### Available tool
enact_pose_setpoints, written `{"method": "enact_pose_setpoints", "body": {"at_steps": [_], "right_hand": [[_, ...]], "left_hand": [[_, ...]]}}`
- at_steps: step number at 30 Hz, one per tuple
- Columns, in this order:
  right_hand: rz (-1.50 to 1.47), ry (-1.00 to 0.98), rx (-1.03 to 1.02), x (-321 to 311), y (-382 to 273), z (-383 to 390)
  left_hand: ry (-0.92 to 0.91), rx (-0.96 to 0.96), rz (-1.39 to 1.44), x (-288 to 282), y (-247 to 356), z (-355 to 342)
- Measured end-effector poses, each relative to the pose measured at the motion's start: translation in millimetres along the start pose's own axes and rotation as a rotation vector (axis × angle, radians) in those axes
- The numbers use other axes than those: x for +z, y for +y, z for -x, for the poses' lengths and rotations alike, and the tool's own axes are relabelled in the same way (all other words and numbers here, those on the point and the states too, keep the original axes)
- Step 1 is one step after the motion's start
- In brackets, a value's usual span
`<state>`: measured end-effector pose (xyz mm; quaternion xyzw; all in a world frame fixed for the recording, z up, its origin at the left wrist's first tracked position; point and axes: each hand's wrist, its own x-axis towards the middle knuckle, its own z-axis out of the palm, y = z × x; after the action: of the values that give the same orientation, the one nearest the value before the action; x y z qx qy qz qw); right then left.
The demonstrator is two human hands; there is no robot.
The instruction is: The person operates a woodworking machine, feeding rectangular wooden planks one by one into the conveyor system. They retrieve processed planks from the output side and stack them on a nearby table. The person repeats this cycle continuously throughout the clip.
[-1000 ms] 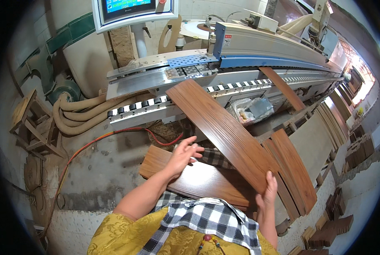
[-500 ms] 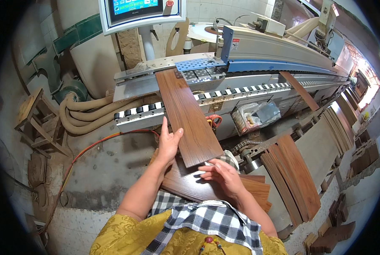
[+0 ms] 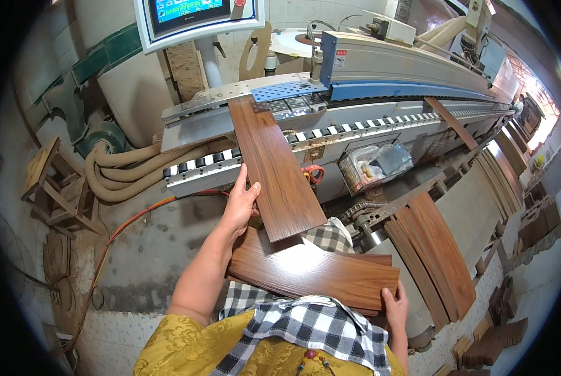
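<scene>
Our left hand (image 3: pixel 238 205) grasps the long brown plank (image 3: pixel 275 172) by its left edge, near the close end. The plank slants away from us across the roller rail (image 3: pixel 340 130), its far end over the metal table (image 3: pixel 195 128) and close beside the blue perforated plate (image 3: pixel 286 91). Our right hand (image 3: pixel 397 307) touches the right end of the stack of boards (image 3: pixel 318 272) on our lap, thumb against the top one; we cannot tell whether its fingers close on it.

Beyond the plate, the machine's long housing (image 3: pixel 406 66) blocks the far side. A wire basket (image 3: pixel 374 166) with plastic bags hangs below the rail, and farther right a second plank (image 3: pixel 451 122) lies across the rollers. More boards (image 3: pixel 434 257) stand at our right. At our left we have thick hoses (image 3: pixel 114 182), a wooden stool (image 3: pixel 51 182) and a red hose (image 3: pixel 130 217) crossing the floor.
</scene>
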<state>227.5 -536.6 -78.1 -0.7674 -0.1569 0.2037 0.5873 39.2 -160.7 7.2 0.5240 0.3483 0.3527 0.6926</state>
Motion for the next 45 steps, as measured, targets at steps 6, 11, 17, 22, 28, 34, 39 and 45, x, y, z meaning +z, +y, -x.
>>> {"method": "enact_pose_setpoints", "body": {"at_steps": [6,11,17,22,28,34,39,45], "right_hand": [[-0.095,0.066,-0.009,-15.7,25.5,-9.7],[-0.309,0.117,0.154,-21.6,25.4,-8.2],[0.766,0.218,-0.312,15.3,4.9,13.2],[0.658,0.298,-0.28,7.2,0.2,-7.4],[0.543,0.336,-0.251,2.5,10.7,-14.6],[-0.309,0.274,0.0,-17.3,53.1,-29.4],[-0.654,0.225,0.203,-61.4,27.8,-17.7],[-0.728,-0.01,0.352,-109.4,60.3,-0.2]], "left_hand": [[-0.034,0.002,-0.008,6.4,-2.8,-4.9],[-0.058,0.007,-0.015,15.1,-6.8,-12.0],[-0.057,0.016,-0.026,25.6,-11.2,-19.0],[-0.086,0.013,-0.025,43.6,-17.1,-31.7],[-0.081,-0.001,-0.062,84.0,-28.4,-53.6],[-0.045,-0.008,-0.097,130.0,-34.7,-74.3],[-0.05,0.018,-0.108,165.5,-43.5,-88.4],[-0.149,-0.12,-0.126,201.9,-33.2,-103.4]]}}
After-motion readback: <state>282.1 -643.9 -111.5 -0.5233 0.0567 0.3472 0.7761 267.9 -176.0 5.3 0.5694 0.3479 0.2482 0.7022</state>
